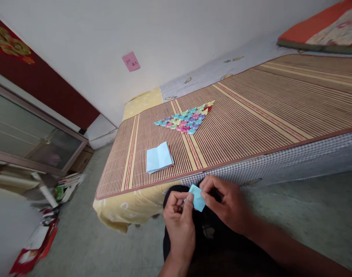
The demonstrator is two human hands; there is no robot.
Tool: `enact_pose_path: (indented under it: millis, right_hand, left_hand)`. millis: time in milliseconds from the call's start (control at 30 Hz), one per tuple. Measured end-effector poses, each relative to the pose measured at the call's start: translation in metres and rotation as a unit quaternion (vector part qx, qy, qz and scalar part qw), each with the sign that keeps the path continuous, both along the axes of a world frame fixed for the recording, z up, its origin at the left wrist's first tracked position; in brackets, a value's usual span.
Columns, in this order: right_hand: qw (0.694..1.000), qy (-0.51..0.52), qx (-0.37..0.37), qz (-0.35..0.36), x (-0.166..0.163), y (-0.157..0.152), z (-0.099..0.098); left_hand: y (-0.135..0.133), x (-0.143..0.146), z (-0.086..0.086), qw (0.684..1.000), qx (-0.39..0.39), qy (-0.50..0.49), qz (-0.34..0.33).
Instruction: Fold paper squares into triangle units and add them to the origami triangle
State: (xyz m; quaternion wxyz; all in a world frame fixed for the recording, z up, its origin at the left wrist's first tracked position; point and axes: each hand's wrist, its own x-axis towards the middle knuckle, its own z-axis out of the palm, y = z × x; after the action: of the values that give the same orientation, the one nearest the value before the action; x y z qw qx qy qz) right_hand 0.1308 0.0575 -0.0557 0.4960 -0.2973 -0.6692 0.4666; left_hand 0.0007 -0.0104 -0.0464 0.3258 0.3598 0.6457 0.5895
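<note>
Over my lap I hold a small folded light-blue paper [197, 199] between both hands. My left hand [180, 217] pinches its left edge between thumb and fingers. On the other side, my right hand [222, 200] grips the upper right edge with thumb and forefinger. A stack of square light-blue paper [159, 157] lies on the bamboo mat [236, 115] in front of me, its top sheet creased. Behind the stack, several small folded paper pieces [187, 119] in many colours are laid out in slanting rows on the mat.
The mat covers a bed with a yellow sheet [135, 207] hanging over its near left end. A folded orange quilt [311, 29] lies at the far right. A pink note [131, 61] is on the wall. Papers and red items [46, 242] lie on the floor at left.
</note>
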Motion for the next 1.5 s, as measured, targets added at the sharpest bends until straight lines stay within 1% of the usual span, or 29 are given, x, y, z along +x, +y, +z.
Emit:
enact_pose_path:
  millis: [167, 333, 500, 567, 733, 1000, 1267, 1367, 1500]
  right_hand:
    - [1.0, -0.004, -0.018, 0.008, 0.002, 0.002, 0.0]
    - [0.996, 0.0, -0.077, 0.036, 0.007, 0.006, 0.002]
    - [0.99, 0.0, -0.109, 0.089, 0.01, 0.009, 0.002]
    - [0.99, 0.002, -0.097, 0.101, 0.01, 0.01, 0.003]
    - [0.998, 0.006, -0.029, 0.055, 0.005, 0.008, 0.006]
    - [0.999, -0.005, 0.042, 0.025, 0.0, 0.003, 0.006]
    - [0.999, -0.02, 0.048, 0.008, -0.003, 0.001, 0.003]
    - [0.999, -0.021, 0.039, 0.002, -0.003, 0.001, 0.001]
    - [1.0, -0.015, 0.023, 0.014, -0.003, 0.0, 0.002]
  left_hand:
    - [0.001, 0.001, 0.001, 1.0, 0.006, -0.019, -0.003]
    - [0.001, -0.003, 0.008, 0.998, -0.008, -0.038, -0.05]
    - [-0.001, -0.008, 0.005, 0.999, 0.023, -0.023, -0.013]
    - [-0.001, -0.009, 0.003, 0.999, 0.029, -0.015, -0.003]
    - [0.0, -0.009, 0.003, 0.998, 0.055, -0.004, 0.01]
    - [0.0, -0.008, 0.005, 0.998, 0.053, -0.01, 0.014]
    - [0.002, -0.005, 0.005, 0.998, 0.042, -0.056, 0.003]
    - [0.003, -0.006, 0.004, 0.997, 0.038, -0.067, 0.003]
    - [0.003, -0.006, 0.002, 0.997, 0.037, -0.07, 0.002]
